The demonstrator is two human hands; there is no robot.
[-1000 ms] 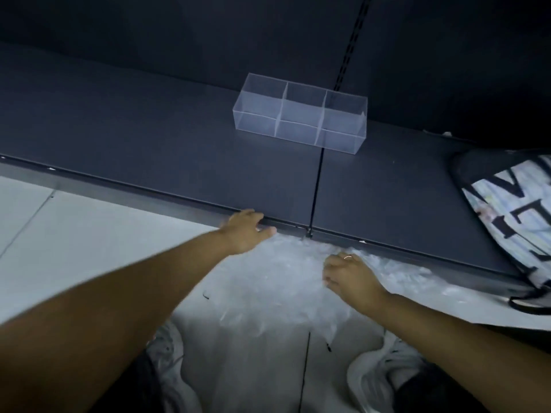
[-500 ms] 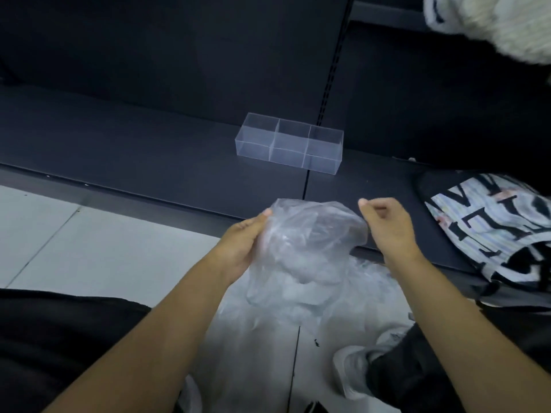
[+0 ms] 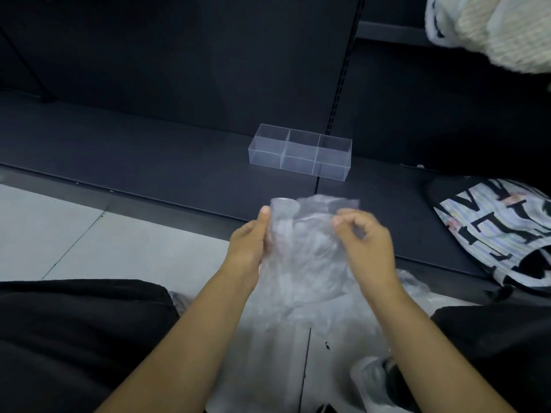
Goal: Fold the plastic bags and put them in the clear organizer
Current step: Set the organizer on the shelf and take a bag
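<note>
Both hands have drawn closer together than half a second ago. The left hand grips the left edge of the crumpled plastic bag, thumb up along it, and the right hand pinches its top with curled fingers. The bag hangs above the floor, just short of the front lip of the dark shelf. The clear organizer stands unmoved farther back on the shelf, with bare shelf to its left and a printed bag well to its right.
</note>
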